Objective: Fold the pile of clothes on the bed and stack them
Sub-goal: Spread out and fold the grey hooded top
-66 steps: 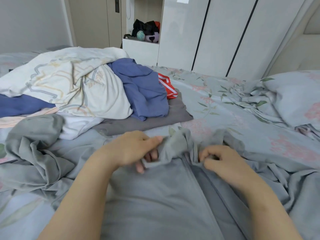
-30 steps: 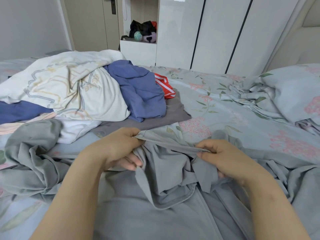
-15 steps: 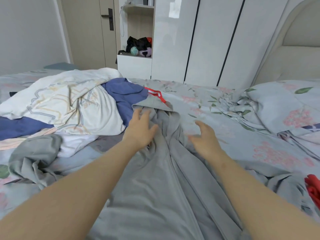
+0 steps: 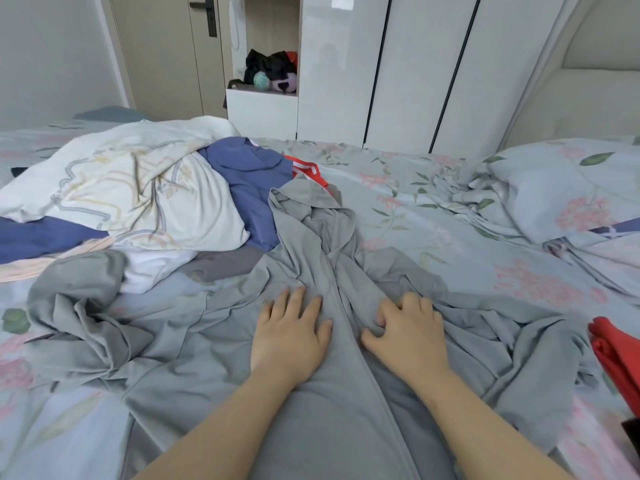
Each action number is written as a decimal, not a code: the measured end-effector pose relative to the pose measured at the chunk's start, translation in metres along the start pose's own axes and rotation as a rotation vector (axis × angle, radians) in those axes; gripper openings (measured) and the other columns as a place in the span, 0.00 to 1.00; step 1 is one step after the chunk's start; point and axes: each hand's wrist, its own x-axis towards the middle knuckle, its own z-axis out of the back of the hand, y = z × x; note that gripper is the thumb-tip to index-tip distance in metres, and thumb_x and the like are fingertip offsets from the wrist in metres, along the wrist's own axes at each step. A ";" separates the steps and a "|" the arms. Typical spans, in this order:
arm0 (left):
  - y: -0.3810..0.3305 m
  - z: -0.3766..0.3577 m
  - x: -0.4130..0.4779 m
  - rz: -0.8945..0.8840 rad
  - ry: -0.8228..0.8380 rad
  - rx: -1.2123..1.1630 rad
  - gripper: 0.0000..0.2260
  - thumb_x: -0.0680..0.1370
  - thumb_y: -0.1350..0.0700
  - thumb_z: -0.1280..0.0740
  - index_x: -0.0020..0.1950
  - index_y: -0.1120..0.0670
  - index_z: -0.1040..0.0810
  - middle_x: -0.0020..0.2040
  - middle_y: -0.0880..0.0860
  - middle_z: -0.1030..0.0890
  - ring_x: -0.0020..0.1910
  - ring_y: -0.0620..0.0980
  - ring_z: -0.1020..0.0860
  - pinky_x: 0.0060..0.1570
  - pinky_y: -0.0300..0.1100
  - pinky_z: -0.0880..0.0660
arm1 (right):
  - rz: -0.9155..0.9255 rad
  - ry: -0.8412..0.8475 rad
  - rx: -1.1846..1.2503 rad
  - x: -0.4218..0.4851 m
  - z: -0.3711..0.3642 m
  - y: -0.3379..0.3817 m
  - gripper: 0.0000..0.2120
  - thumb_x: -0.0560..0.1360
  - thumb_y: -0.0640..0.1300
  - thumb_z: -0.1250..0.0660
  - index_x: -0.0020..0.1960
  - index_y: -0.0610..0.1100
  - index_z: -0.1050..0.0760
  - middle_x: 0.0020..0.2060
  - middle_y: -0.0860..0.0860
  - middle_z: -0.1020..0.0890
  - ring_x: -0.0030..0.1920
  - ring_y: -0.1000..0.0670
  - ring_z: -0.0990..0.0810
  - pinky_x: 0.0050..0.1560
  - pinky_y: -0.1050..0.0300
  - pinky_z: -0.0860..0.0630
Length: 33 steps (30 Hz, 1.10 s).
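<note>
A grey hooded jacket (image 4: 311, 244) lies spread lengthwise on the floral bed sheet (image 4: 450, 237), its hood pointing away from me and its front seam running down the middle. My left hand (image 4: 287, 337) lies flat on the left half, fingers straight. My right hand (image 4: 408, 334) rests on the right half with its fingers curled into the wrinkled cloth. A crumpled grey sleeve (image 4: 76, 306) trails off at the left. Behind it sits the pile: a white patterned garment (image 4: 131, 192), a blue one (image 4: 249, 178), a red striped one (image 4: 308, 169), a dark grey one (image 4: 221, 263).
A red cloth (image 4: 620, 362) lies at the right edge of the bed. A floral pillow (image 4: 571, 188) and bunched bedding sit at the far right. White wardrobe doors (image 4: 415, 64) and an open shelf with soft toys (image 4: 273, 77) stand behind the bed.
Both hands let go of the hood end, which now lies stretched out far from me. They slid back toward me along the jacket, down either side of the seam.
</note>
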 end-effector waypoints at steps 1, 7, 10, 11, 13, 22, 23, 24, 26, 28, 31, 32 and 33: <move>-0.001 0.000 -0.006 -0.016 0.030 0.005 0.27 0.79 0.38 0.61 0.77 0.44 0.49 0.79 0.48 0.53 0.77 0.50 0.55 0.74 0.49 0.58 | 0.009 0.058 -0.055 -0.003 0.006 0.001 0.10 0.73 0.55 0.39 0.45 0.47 0.31 0.50 0.49 0.26 0.54 0.47 0.30 0.49 0.54 0.36; -0.001 0.002 -0.036 -0.055 0.072 -0.026 0.29 0.77 0.36 0.64 0.78 0.43 0.54 0.79 0.47 0.56 0.77 0.49 0.61 0.74 0.50 0.62 | -0.182 0.128 0.694 0.015 0.034 0.017 0.11 0.78 0.41 0.40 0.36 0.43 0.31 0.33 0.46 0.23 0.33 0.47 0.24 0.37 0.53 0.25; -0.003 0.001 -0.042 -0.044 0.039 -0.042 0.43 0.63 0.38 0.75 0.78 0.43 0.53 0.79 0.46 0.54 0.77 0.48 0.59 0.73 0.48 0.62 | -0.163 0.415 0.916 0.017 0.037 0.028 0.02 0.79 0.40 0.38 0.48 0.45 0.28 0.40 0.48 0.21 0.32 0.53 0.23 0.32 0.63 0.27; -0.004 0.001 -0.044 -0.033 0.032 -0.048 0.44 0.62 0.38 0.76 0.78 0.43 0.52 0.79 0.46 0.54 0.77 0.48 0.59 0.73 0.48 0.61 | -0.164 0.441 0.891 0.014 0.035 0.026 0.05 0.78 0.40 0.38 0.54 0.46 0.29 0.44 0.48 0.22 0.35 0.53 0.23 0.34 0.65 0.27; -0.005 0.003 -0.053 -0.017 0.033 -0.065 0.45 0.62 0.38 0.76 0.77 0.43 0.51 0.79 0.46 0.53 0.77 0.48 0.58 0.73 0.48 0.60 | -0.193 0.290 0.800 0.003 0.037 0.009 0.11 0.78 0.41 0.39 0.60 0.44 0.27 0.50 0.50 0.23 0.45 0.52 0.23 0.46 0.63 0.26; -0.023 0.010 -0.128 -0.038 0.118 -0.074 0.44 0.62 0.35 0.75 0.78 0.43 0.52 0.79 0.45 0.52 0.77 0.48 0.58 0.74 0.49 0.59 | -0.196 0.292 0.101 -0.143 0.066 -0.072 0.22 0.79 0.54 0.43 0.72 0.52 0.38 0.69 0.52 0.33 0.68 0.47 0.34 0.65 0.51 0.37; -0.025 0.013 -0.141 -0.045 0.126 -0.068 0.46 0.61 0.32 0.77 0.77 0.42 0.52 0.79 0.45 0.52 0.77 0.49 0.58 0.74 0.49 0.59 | -0.197 0.339 0.102 -0.161 0.073 -0.076 0.25 0.79 0.56 0.43 0.74 0.53 0.42 0.72 0.53 0.36 0.69 0.47 0.35 0.66 0.49 0.38; -0.026 0.012 -0.150 -0.047 0.137 -0.069 0.50 0.58 0.29 0.80 0.77 0.42 0.52 0.79 0.45 0.53 0.77 0.49 0.58 0.74 0.50 0.59 | -0.196 0.371 0.101 -0.173 0.076 -0.080 0.26 0.78 0.58 0.44 0.74 0.54 0.44 0.73 0.53 0.37 0.70 0.47 0.36 0.66 0.47 0.38; -0.029 0.016 -0.171 -0.057 0.166 -0.060 0.58 0.51 0.29 0.86 0.77 0.42 0.53 0.79 0.45 0.54 0.77 0.49 0.59 0.74 0.50 0.60 | -0.195 0.404 0.082 -0.197 0.089 -0.088 0.28 0.77 0.61 0.44 0.74 0.56 0.46 0.73 0.53 0.37 0.70 0.47 0.35 0.66 0.47 0.38; -0.034 0.021 -0.196 -0.069 0.198 -0.052 0.58 0.51 0.27 0.85 0.77 0.42 0.55 0.79 0.45 0.55 0.77 0.49 0.59 0.74 0.50 0.60 | -0.178 0.415 0.031 -0.221 0.107 -0.093 0.31 0.76 0.63 0.43 0.75 0.57 0.48 0.72 0.52 0.36 0.70 0.47 0.35 0.67 0.48 0.39; -0.044 0.028 -0.231 -0.110 0.237 -0.015 0.59 0.49 0.28 0.86 0.77 0.41 0.56 0.79 0.46 0.56 0.77 0.50 0.60 0.74 0.50 0.60 | -0.132 0.447 -0.020 -0.252 0.132 -0.099 0.34 0.72 0.66 0.40 0.74 0.58 0.46 0.72 0.57 0.38 0.71 0.49 0.38 0.68 0.47 0.42; -0.048 0.029 -0.241 -0.124 0.244 -0.003 0.58 0.49 0.27 0.86 0.77 0.41 0.56 0.79 0.46 0.56 0.77 0.50 0.61 0.74 0.51 0.60 | -0.145 0.447 -0.028 -0.260 0.137 -0.103 0.32 0.72 0.65 0.38 0.73 0.59 0.43 0.71 0.58 0.37 0.71 0.50 0.37 0.67 0.48 0.41; -0.050 0.029 -0.249 -0.134 0.243 -0.003 0.55 0.52 0.27 0.83 0.77 0.41 0.56 0.79 0.46 0.56 0.77 0.50 0.61 0.74 0.51 0.60 | -0.150 0.424 -0.035 -0.268 0.141 -0.106 0.26 0.73 0.61 0.37 0.69 0.60 0.38 0.67 0.58 0.33 0.69 0.50 0.35 0.64 0.49 0.39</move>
